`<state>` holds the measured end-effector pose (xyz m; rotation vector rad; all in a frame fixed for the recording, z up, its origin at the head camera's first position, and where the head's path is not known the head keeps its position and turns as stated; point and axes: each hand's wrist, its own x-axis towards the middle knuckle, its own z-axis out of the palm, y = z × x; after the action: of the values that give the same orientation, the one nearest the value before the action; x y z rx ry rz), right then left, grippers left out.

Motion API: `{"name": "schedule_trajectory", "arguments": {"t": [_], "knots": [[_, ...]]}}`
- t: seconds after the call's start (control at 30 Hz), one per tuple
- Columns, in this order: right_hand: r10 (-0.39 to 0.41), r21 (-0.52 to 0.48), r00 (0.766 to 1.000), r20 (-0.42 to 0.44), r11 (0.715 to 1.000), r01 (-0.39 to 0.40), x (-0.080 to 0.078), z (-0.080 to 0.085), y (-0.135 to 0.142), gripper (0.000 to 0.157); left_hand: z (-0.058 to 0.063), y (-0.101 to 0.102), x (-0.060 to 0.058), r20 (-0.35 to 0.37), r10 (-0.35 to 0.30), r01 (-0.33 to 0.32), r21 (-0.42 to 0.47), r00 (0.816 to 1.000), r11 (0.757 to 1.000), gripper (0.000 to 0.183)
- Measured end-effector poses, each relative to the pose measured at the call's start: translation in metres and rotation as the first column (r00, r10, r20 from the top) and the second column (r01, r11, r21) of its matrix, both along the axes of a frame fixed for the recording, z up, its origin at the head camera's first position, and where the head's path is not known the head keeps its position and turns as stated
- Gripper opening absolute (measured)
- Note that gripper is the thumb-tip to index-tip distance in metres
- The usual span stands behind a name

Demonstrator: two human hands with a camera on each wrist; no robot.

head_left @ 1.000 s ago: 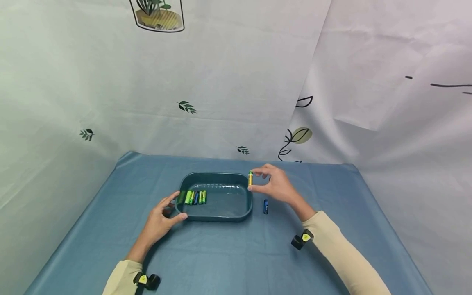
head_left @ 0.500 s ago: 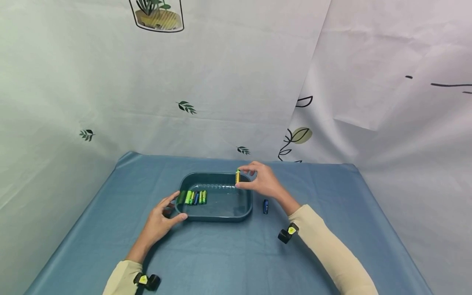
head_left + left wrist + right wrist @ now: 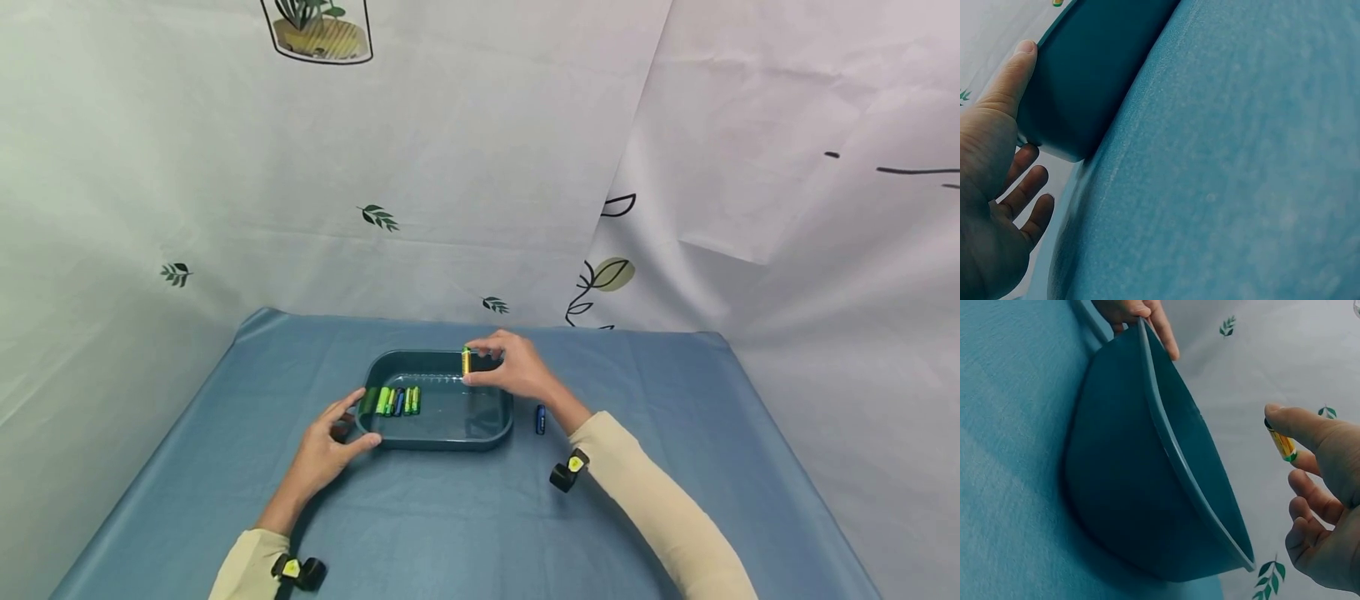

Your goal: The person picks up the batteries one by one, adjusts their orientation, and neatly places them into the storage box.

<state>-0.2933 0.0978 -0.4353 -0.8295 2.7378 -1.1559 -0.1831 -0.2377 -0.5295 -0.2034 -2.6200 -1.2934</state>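
Observation:
A dark teal tray (image 3: 442, 444) stands on the table. My left hand (image 3: 324, 454) holds its left end, the thumb on the near rim and the index finger farther back; three fingers spread loosely below the rim in the left wrist view. My right hand (image 3: 517, 367) pinches a yellow battery (image 3: 467, 362) with green ends, upright between thumb and fingertips over the tray's back right part. Inside the tray, several green, yellow-green and blue batteries (image 3: 399, 402) lie side by side in a row at the left.
A single blue battery (image 3: 540, 419) lies on the blue cloth (image 3: 465, 525) just right of the tray. Pale hanging sheets (image 3: 465, 167) with leaf prints enclose the table at the back and sides.
My right hand has carried the yellow battery leftward, from the tray's right rim to over its inside. The left hand and tray have stayed put.

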Motion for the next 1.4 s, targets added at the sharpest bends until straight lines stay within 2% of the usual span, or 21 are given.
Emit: {"name": "schedule_trajectory", "arguments": {"t": [0.33,0.67,1.17,1.4], "knots": [[0.022,-0.026,1.000,0.015,0.999,-0.022,-0.002,-0.007,-0.013,0.055,0.001,0.000,-0.001,0.002,-0.002,0.002,0.001,1.000,1.000,0.080],[0.043,-0.084,0.994,0.097,0.996,-0.035,-0.002,-0.020,-0.027,0.054,0.002,0.000,0.000,-0.010,-0.009,0.009,0.008,1.000,1.000,0.080],[0.041,-0.072,0.994,0.100,0.997,-0.034,-0.002,-0.026,-0.043,0.052,0.001,0.001,0.000,-0.017,-0.005,0.005,0.004,1.000,1.000,0.081],[0.074,-0.087,0.988,0.133,0.994,-0.063,-0.002,-0.031,-0.049,0.054,0.002,0.002,0.001,-0.005,0.010,-0.010,-0.005,1.000,1.000,0.081]]}}
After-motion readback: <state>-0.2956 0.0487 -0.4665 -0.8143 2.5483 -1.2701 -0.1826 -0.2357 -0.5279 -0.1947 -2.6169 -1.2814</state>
